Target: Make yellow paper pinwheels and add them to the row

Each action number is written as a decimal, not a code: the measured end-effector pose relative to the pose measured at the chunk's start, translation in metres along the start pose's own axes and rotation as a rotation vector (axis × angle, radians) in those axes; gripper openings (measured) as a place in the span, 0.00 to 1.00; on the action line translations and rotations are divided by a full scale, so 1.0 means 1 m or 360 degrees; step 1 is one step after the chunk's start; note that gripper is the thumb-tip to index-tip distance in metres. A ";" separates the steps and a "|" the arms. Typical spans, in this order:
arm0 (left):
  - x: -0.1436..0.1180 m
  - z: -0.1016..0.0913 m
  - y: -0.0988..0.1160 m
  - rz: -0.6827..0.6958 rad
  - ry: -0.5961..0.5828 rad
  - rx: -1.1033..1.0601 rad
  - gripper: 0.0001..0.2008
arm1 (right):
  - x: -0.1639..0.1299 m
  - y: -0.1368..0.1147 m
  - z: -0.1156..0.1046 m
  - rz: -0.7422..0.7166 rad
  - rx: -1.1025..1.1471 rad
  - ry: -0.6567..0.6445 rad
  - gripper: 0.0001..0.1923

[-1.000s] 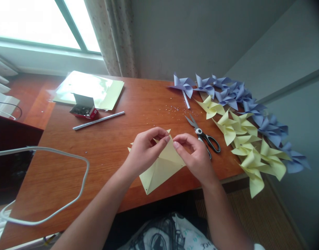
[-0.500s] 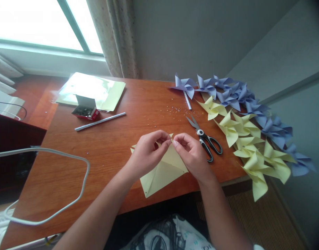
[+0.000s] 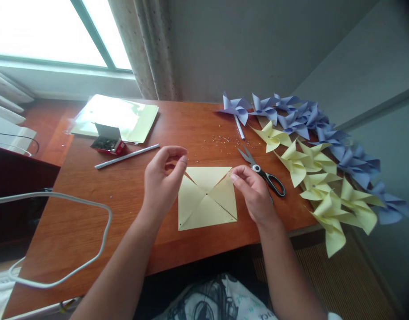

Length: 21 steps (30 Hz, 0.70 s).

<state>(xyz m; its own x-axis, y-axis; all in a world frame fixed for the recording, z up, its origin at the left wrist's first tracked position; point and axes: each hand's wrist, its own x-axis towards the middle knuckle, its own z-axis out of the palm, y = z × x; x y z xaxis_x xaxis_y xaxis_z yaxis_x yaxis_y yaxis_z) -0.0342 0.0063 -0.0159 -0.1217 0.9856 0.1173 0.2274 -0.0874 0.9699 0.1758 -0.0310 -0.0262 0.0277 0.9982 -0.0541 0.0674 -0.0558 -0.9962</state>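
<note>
A yellow paper square point(image 3: 206, 206) lies on the table in front of me, slit inward from its corners, with a small hole at its centre and holes near its corners. My right hand point(image 3: 253, 191) is closed at the upper right corner, thumb and fingers pinching the paper tip. Just off the upper left corner is my left hand point(image 3: 164, 178), its fingers curled and thumb drawn close to them. Whatever may be between those fingertips is too small to make out. Black-handled scissors point(image 3: 257, 169) lie beside my right hand, partly hidden by it.
Yellow pinwheels point(image 3: 319, 184) and purple pinwheels point(image 3: 294, 124) line the right side. A small red box point(image 3: 116, 146), a rolled paper stick point(image 3: 127, 156) and a paper stack point(image 3: 146, 122) are at left. Tiny bits point(image 3: 221, 141) are scattered behind; a white cable point(image 3: 106, 235) loops at left.
My hands were together over the paper's top and have moved apart, the left one leftward and up. The paper now lies flatter and squarer to me, its centre exposed.
</note>
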 end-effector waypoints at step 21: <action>0.007 0.004 -0.014 -0.0219 0.0054 -0.0482 0.08 | 0.026 0.018 -0.005 0.0159 0.0681 0.0167 0.11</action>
<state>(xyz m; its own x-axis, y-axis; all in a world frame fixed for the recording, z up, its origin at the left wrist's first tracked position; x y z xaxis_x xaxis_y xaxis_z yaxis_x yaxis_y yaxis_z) -0.0345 0.0152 -0.0291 -0.1648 0.9862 -0.0168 -0.0900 0.0019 0.9959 0.1831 -0.0067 -0.0451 0.1153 0.9794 -0.1659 -0.3588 -0.1147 -0.9264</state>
